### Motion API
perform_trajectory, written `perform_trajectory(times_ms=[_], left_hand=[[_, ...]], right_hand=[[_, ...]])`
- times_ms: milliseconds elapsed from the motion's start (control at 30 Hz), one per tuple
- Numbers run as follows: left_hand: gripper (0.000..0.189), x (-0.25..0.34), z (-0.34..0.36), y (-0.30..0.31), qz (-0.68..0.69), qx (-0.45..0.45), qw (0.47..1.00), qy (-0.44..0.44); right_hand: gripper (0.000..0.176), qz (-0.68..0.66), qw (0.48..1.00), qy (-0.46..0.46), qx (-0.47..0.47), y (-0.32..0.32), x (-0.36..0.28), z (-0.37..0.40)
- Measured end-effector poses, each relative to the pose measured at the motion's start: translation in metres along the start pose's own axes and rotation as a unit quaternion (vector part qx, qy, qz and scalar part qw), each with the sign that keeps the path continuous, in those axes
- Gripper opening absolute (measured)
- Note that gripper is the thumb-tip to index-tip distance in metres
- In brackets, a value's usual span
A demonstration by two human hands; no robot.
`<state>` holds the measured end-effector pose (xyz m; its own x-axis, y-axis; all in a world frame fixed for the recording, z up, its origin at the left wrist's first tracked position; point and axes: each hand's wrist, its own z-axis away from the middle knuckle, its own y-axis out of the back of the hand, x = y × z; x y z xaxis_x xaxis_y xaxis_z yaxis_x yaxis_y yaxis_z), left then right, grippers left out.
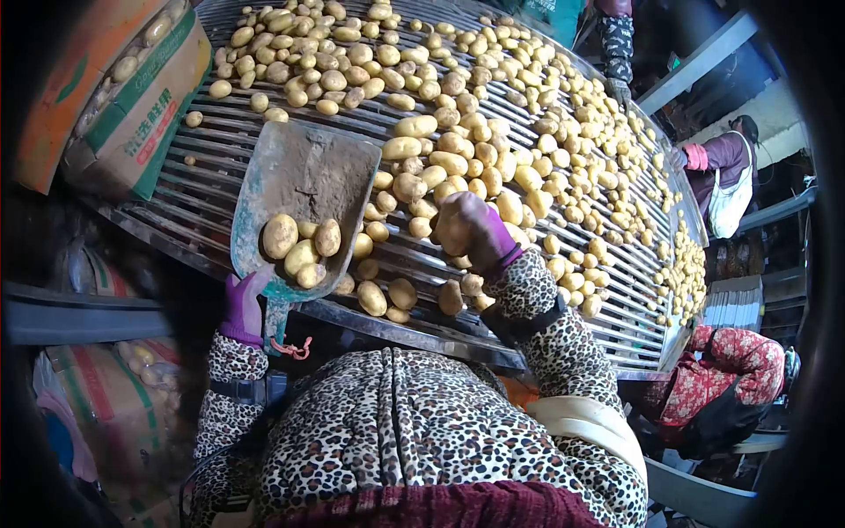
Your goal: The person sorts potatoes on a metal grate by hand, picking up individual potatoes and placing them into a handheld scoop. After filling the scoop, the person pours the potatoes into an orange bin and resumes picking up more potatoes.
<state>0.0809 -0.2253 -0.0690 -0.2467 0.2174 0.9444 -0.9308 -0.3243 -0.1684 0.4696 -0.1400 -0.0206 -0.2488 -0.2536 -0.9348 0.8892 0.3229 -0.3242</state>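
Note:
A worn metal scoop (304, 172) with green paint rests on the slatted rack, its short handle (276, 319) pointing toward me. Several potatoes (300, 258) lie in its near end, with dirt on the pan behind them. My left hand (245, 304), in a purple glove, is closed on the scoop's near left corner beside the handle. My right hand (473, 231), in a dirty purple glove, is over the loose potatoes (449, 163) right of the scoop. Its fingers are curled, and what they hold, if anything, is hidden.
The slatted metal rack (207, 145) carries many potatoes. A carton of potatoes (145, 106) stands at its left end. A co-worker's sleeve (615, 44) reaches in at the far side. Two more people, one in purple (726, 163), one in red (726, 374), are at the right.

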Motion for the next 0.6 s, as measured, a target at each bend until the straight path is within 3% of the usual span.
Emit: perform_trajectory(times_ms=[33,67,200,300,400,433,500,533,567,600], left_hand=[[0.030,0.002,0.002,-0.001,0.006,-0.003,1.000,0.007],[0.029,0.004,0.002,-0.001,0.010,-0.005,1.000,0.010],[0.027,0.000,-0.001,0.003,-0.007,-0.007,1.000,-0.015],[0.028,0.001,0.000,0.005,-0.027,-0.011,0.999,-0.021],[0.029,0.008,0.004,-0.003,-0.040,-0.009,0.998,-0.038],[0.029,0.005,0.002,-0.001,-0.041,-0.009,0.998,-0.038],[0.029,-0.002,-0.004,0.006,-0.044,-0.014,0.998,-0.033],[0.030,-0.002,-0.005,0.008,-0.032,-0.012,0.999,-0.012],[0.031,-0.001,-0.005,0.010,-0.019,-0.010,1.000,0.010],[0.033,-0.001,-0.006,0.011,-0.006,-0.008,0.999,0.030]], right_hand=[[0.061,-0.150,0.974,-0.123,0.118,-0.024,-0.018,0.005],[0.061,-0.253,0.959,-0.098,0.084,-0.024,-0.014,0.006],[0.060,-0.362,0.924,-0.119,0.005,-0.036,-0.015,-0.003],[0.058,-0.231,0.970,-0.058,0.054,-0.058,-0.016,-0.017],[0.061,-0.176,0.983,-0.024,-0.037,-0.090,-0.025,-0.030],[0.058,-0.119,0.991,-0.052,-0.036,-0.099,-0.044,-0.021],[0.058,0.084,0.994,0.072,-0.020,-0.075,-0.022,-0.027],[0.059,0.210,0.969,0.132,-0.003,-0.062,-0.017,-0.022],[0.063,0.522,0.815,0.249,0.028,-0.044,-0.020,-0.008],[0.064,0.610,0.764,0.209,0.023,-0.030,-0.012,0.005]])
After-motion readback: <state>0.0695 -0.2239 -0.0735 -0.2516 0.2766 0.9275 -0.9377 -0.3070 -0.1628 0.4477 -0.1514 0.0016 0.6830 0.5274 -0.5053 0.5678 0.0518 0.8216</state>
